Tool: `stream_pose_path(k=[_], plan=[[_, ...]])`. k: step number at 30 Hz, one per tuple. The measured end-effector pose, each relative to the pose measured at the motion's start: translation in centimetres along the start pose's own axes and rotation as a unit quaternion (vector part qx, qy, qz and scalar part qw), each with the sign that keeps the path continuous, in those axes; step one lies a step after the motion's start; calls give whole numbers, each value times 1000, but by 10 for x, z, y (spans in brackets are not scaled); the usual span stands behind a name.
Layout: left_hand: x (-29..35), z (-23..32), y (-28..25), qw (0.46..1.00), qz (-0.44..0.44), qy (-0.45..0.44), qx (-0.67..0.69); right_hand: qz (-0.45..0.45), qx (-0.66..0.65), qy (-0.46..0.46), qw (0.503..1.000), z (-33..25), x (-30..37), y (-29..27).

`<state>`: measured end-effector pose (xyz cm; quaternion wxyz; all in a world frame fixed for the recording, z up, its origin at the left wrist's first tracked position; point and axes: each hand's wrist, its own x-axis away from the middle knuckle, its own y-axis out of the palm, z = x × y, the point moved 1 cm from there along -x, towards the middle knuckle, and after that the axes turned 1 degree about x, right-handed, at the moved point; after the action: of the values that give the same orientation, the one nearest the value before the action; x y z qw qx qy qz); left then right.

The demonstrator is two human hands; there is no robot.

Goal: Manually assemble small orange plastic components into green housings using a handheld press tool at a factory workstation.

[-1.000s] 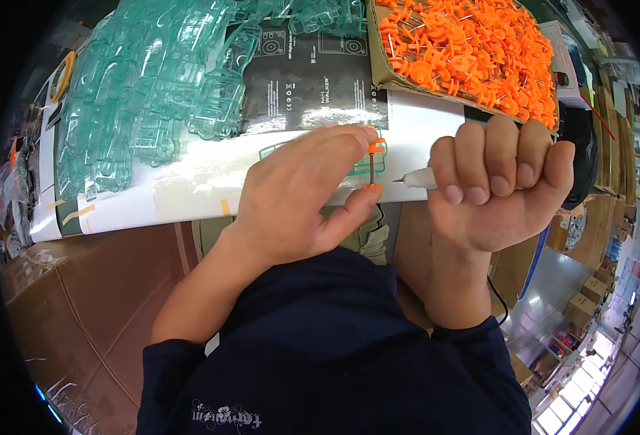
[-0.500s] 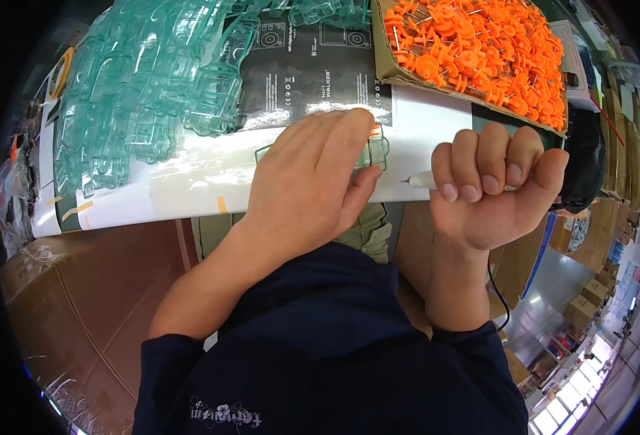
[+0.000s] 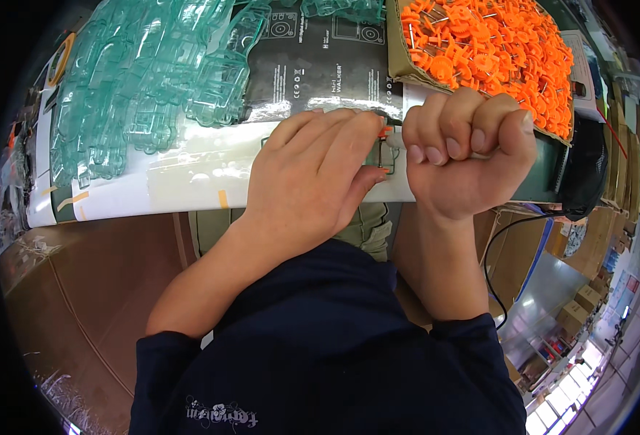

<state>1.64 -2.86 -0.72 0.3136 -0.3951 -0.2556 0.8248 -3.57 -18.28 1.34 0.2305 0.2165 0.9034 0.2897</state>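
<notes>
A clear green plastic shell [image 3: 388, 158] lies at the table's front edge, mostly hidden under my left hand [image 3: 307, 165], whose fingers and thumb are closed around it. Small orange pieces [image 3: 384, 133] show at the shell's right end. Just to the right, my right hand [image 3: 468, 159] is closed in a fist, palm side up, around a white pen-like tool [image 3: 395, 138]. The tool's front end points left and reaches the shell's right end; whether its tip touches is too small to tell.
Many clear green shells [image 3: 146, 80] are heaped at the table's left. A cardboard box [image 3: 399, 61] full of orange gears on metal pins [image 3: 486, 47] stands at the back right. Between them lies a dark printed sheet [image 3: 320, 69]. A black cable [image 3: 488, 250] hangs at the right.
My right hand has moved left and slightly up, bringing the white tool to the shell's right end. My left hand has stayed nearly in place on the shell.
</notes>
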Motion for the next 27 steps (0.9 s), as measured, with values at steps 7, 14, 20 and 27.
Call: stream_pose_path(k=[7,14,20,27], plan=[[1,-4,5,1000,23,13,0,18,48,27,998,-3,-5,7],[0,-2,2,1000,19,2,15,-14,77,57,995,-3,-8,5],[-1,0,-3,998,-24,-46,21,10,127,80,989,1,-11,17],[7,-1,-5,1000,-22,16,-4,-13,-33,-3,999,-14,27,-4]])
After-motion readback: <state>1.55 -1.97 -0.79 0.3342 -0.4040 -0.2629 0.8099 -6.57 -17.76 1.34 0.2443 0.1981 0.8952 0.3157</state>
